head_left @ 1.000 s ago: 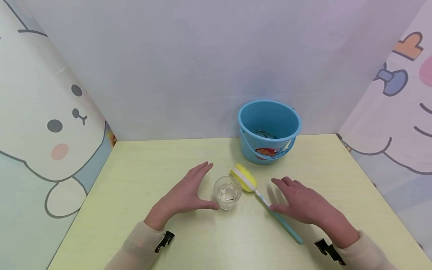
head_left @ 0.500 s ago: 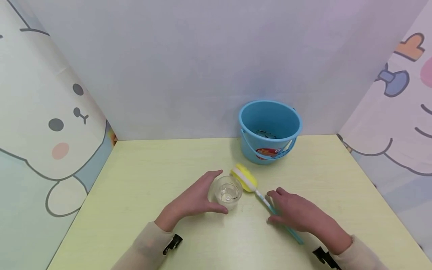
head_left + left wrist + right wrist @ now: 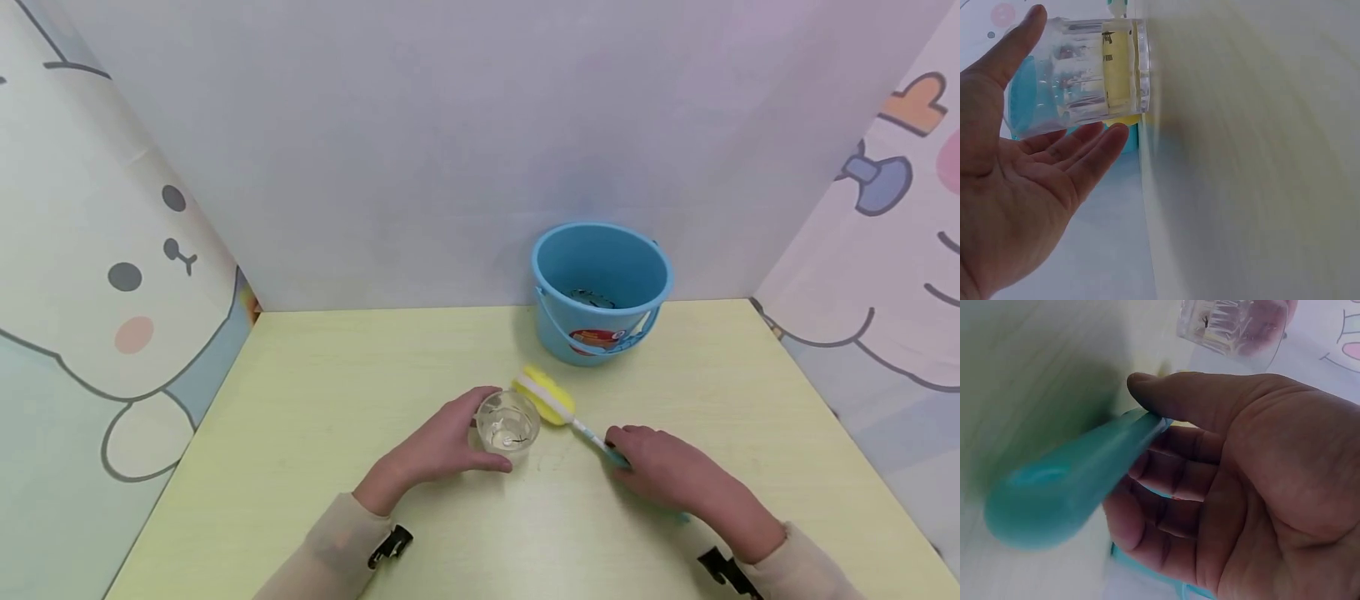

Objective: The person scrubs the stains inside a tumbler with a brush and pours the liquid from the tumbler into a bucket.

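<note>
A clear glass [image 3: 507,425] stands upright on the table, with my left hand [image 3: 442,450] around its left side. In the left wrist view the thumb and fingers of the left hand [image 3: 1029,156] lie along both sides of the glass [image 3: 1079,75], not curled tightly. My right hand [image 3: 675,471] grips the teal handle of a brush whose yellow and white sponge head [image 3: 546,396] lies just right of the glass. In the right wrist view the thumb and curled fingers of the right hand [image 3: 1229,469] pinch the teal handle [image 3: 1072,481].
A blue bucket [image 3: 566,329] with a lowered handle stands behind the brush, near the back edge of the pale yellow table [image 3: 337,375]. Something thin and dark lies inside it. A plain backdrop [image 3: 375,167] rises behind, and cartoon-printed sheets [image 3: 67,250] flank the table.
My left hand has moved right, up to the glass. The right hand has come down onto the brush handle, and its fingers have closed round it. The brush head has shifted very slightly.
</note>
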Motion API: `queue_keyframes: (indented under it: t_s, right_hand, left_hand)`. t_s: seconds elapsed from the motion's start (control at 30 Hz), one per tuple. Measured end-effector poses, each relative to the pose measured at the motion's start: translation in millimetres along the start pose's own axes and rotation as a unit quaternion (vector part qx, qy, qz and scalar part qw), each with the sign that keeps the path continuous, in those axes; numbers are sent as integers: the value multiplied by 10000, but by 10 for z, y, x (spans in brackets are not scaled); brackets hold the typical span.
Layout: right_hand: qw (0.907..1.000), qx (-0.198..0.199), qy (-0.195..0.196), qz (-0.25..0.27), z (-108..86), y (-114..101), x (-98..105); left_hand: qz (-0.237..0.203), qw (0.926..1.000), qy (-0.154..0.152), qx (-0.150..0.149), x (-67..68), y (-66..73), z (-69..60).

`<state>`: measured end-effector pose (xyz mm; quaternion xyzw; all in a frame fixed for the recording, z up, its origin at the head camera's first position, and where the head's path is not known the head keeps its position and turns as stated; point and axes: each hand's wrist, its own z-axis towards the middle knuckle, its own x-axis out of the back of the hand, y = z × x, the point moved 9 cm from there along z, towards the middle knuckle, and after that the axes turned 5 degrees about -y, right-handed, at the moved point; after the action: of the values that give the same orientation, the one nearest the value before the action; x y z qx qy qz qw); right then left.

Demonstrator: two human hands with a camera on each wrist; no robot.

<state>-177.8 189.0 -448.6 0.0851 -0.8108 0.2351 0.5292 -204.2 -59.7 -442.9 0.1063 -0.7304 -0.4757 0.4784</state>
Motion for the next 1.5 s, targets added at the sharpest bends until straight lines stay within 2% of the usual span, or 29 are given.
queue_keyframes:
  t_s: [0.2,0.33,0.47,0.6,0.87,1.03,1.2,1.5]
  right_hand:
    - [9995,-279,92,-127,-14,98,80]
    - [9976,-254,382,-516,-41,125,177]
    - [9901,-181,886,-1073,-74,143,306]
    - [9817,-248,1229,-1436,-85,185,430]
    - [9699,-380,1776,-1620,-178,239,720]
    - [9559,-76,2294,-1834,-293,167,943]
    - [9375,347,2751,-2103,-396,59,1117]
    - [9074,1085,3124,-2592,-496,-170,1320]
  left_hand:
    - [-148,9999,-38,-67,-15,-16,4]
    - [-220,9997,-70,-53,-30,-30,3]
    - [-335,9994,-92,-69,-38,-30,0]
    - [-375,9992,-102,-105,-42,-19,-2]
    - [-395,9990,-116,-201,-43,3,-4]
    - [-335,9992,-94,-206,-40,-4,-11]
    - [-295,9994,-98,-156,-44,-16,-15]
    - [-197,9997,-110,-65,-45,-30,-17]
